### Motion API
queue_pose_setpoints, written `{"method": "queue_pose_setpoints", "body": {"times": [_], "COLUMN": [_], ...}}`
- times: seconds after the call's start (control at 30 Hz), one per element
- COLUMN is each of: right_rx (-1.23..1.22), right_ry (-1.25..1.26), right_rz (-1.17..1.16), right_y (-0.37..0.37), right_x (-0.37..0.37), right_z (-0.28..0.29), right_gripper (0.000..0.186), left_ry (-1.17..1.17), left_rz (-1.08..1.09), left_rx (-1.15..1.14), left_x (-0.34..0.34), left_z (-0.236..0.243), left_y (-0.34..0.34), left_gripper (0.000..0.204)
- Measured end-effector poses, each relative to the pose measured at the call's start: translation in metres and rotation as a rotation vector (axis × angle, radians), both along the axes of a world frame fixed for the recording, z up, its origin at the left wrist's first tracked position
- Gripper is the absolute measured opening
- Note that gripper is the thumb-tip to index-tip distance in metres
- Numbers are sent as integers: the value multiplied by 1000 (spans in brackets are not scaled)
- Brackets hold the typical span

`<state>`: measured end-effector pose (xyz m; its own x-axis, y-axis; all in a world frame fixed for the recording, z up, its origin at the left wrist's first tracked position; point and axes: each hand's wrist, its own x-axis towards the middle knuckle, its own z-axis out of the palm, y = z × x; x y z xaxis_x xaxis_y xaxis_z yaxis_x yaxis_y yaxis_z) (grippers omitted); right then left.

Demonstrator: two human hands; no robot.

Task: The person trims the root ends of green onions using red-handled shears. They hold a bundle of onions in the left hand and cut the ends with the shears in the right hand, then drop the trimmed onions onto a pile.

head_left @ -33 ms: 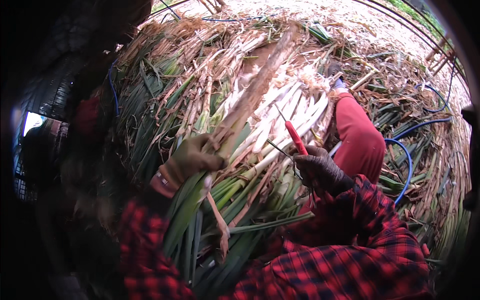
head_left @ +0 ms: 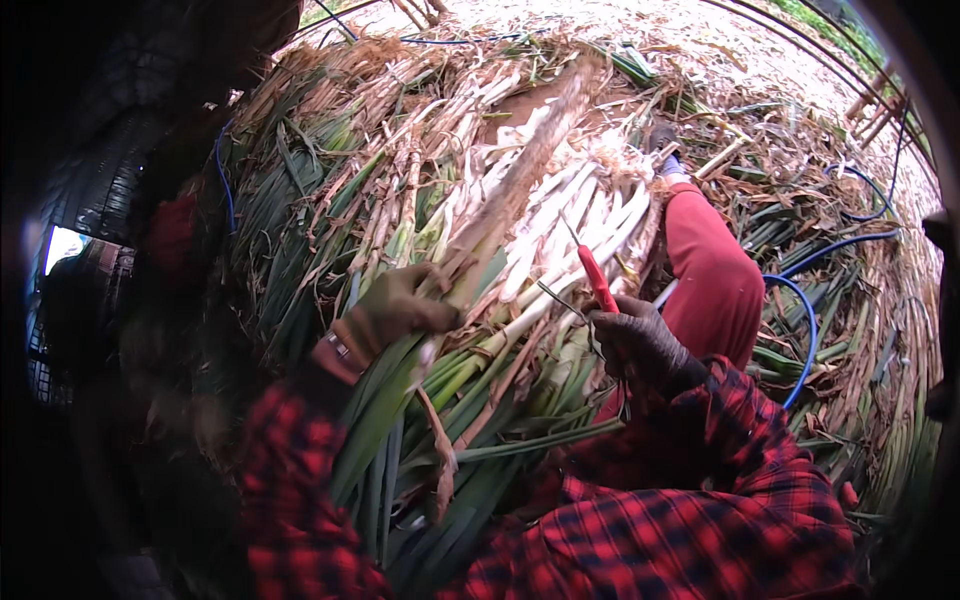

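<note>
My left hand [head_left: 398, 308], in an olive-brown glove, is closed round a long leek stalk [head_left: 515, 180] with dry brown outer leaves; its green tops hang down below the hand. My right hand [head_left: 638, 340], in a dark worn glove, grips a red-handled tool [head_left: 598, 278] with a thin pointed metal tip angled up and left. A thin dark green piece pokes out beside that hand; I cannot tell what it is. Pale white leek stems [head_left: 615, 205] lie bunched beyond both hands, over more green leaves and dry husks.
Heaped leeks and dry leaves [head_left: 320, 160] surround me. My bent leg in red trousers [head_left: 715, 265] is at the right, with a blue hose [head_left: 805, 330] looping beside it. Thin rails [head_left: 800, 40] arch along the back. The left side is dark, with a small bright opening.
My left hand and the stalk in it have shifted slightly to the right, the stalk's top blurred and a little lower. My right hand and tool have moved very slightly.
</note>
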<state>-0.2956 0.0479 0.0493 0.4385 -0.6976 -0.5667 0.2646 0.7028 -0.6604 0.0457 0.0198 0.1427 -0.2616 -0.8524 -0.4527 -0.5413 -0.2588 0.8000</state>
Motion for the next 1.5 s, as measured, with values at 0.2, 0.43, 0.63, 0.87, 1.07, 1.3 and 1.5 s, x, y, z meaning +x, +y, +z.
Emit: {"method": "queue_pose_setpoints", "body": {"times": [0.2,0.43,0.63,0.87,1.07,1.3,1.5], "right_rx": [-30,-524,-172,-249,-158,-155,-268], "right_ry": [20,-31,141,211,244,244,228], "right_rz": [40,304,233,321,112,65,140], "right_y": [61,94,50,56,4,-37,-25], "right_x": [-19,9,10,8,14,18,18], "right_z": [12,-8,4,-14,-25,-48,-42], "right_gripper": [36,45,25,33,26,26,29], "left_ry": [175,399,472,418,414,264,472], "left_rz": [119,191,189,116,125,115,180], "left_rx": [429,549,549,523,458,405,517], "left_x": [13,15,17,20,18,20,-1], "left_z": [-125,-140,-123,-137,-155,-145,-117], "left_y": [-13,-11,2,-4,-9,-10,-4], "left_gripper": [25,35,40,40,39,41,39]}}
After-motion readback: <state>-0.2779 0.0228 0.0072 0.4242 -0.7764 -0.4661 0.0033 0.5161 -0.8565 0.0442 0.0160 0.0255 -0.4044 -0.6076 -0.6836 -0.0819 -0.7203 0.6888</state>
